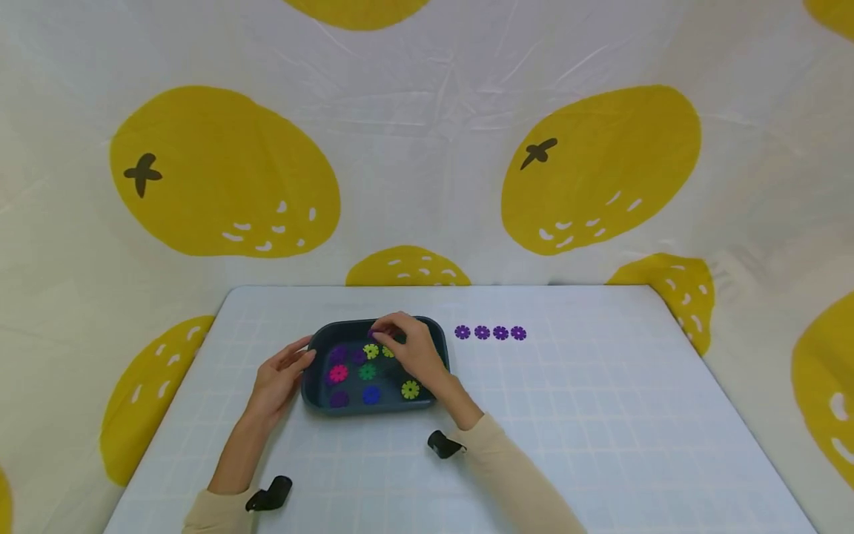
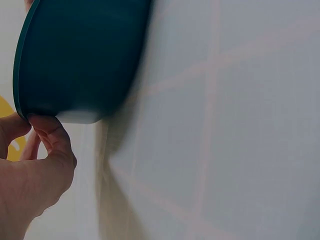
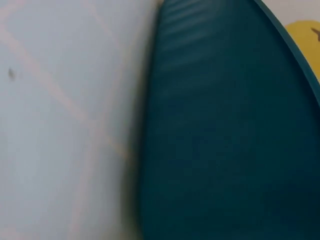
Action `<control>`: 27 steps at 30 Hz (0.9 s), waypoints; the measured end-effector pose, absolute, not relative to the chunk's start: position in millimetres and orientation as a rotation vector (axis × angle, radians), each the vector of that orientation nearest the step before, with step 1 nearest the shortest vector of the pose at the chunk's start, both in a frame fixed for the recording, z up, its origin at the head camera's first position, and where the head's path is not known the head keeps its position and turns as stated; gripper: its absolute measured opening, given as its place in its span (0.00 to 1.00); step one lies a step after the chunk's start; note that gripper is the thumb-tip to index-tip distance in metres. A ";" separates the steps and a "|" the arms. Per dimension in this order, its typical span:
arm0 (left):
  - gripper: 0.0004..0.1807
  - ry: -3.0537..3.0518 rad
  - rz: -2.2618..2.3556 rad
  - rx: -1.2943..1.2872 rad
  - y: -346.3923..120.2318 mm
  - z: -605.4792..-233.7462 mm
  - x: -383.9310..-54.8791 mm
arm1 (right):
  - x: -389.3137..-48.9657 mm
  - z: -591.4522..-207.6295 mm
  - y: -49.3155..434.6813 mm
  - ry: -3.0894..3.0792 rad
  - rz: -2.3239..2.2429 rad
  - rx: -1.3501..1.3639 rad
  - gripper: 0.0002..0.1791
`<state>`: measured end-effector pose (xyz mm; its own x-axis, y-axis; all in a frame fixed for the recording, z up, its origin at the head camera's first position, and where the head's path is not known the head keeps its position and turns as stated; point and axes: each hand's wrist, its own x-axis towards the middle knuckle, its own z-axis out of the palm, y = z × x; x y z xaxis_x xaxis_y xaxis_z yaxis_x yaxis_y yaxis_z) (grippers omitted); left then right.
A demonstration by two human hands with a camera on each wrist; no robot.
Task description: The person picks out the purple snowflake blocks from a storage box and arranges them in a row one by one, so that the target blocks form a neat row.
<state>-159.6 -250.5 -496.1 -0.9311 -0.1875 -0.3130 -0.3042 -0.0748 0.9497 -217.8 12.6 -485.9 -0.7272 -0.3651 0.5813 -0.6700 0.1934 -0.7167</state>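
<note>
A dark teal tray point(image 1: 380, 409) sits on the table, holding several flower-shaped discs. Its left end is gripped at the rim by my left hand point(image 1: 275, 382); the left wrist view shows thumb and fingers pinching the tray wall point(image 2: 75, 65). Over the tray's far side, my right hand point(image 1: 415, 350) pinches a purple flower-shaped disc point(image 1: 374, 334), mostly covered by the fingers. Below it lie a yellow-green disc point(image 1: 371, 351), a pink disc point(image 1: 339, 373), a green disc point(image 1: 368, 371), a blue disc point(image 1: 371, 394) and dark purple discs point(image 1: 339, 399). In the right wrist view only the tray's side point(image 3: 225, 125) shows, not the hand.
To the right of the tray, several purple discs point(image 1: 482, 332) lie in a straight row on the white gridded table point(image 1: 600, 415). Another yellow-green disc point(image 1: 410, 389) lies in the tray's near right corner. Behind the table hangs a fruit-patterned curtain point(image 1: 420, 185).
</note>
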 end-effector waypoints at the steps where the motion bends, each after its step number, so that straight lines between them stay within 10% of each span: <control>1: 0.30 2.077 2.176 -0.547 -250.5 -496.0 -159.5 | -219.5 -485.6 16.6 -2.192 1.568 0.954 0.07; 27: 0.33 2.075 2.182 -0.568 -249.2 -491.0 -157.3 | -242.8 -480.8 101.3 -2.249 1.833 0.349 0.11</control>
<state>-157.3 -249.2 -491.0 -0.9283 -0.1954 -0.3164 -0.3062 -0.0812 0.9485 -242.8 101.3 -480.8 -0.9478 -0.0453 0.3156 -0.3182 0.1945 -0.9279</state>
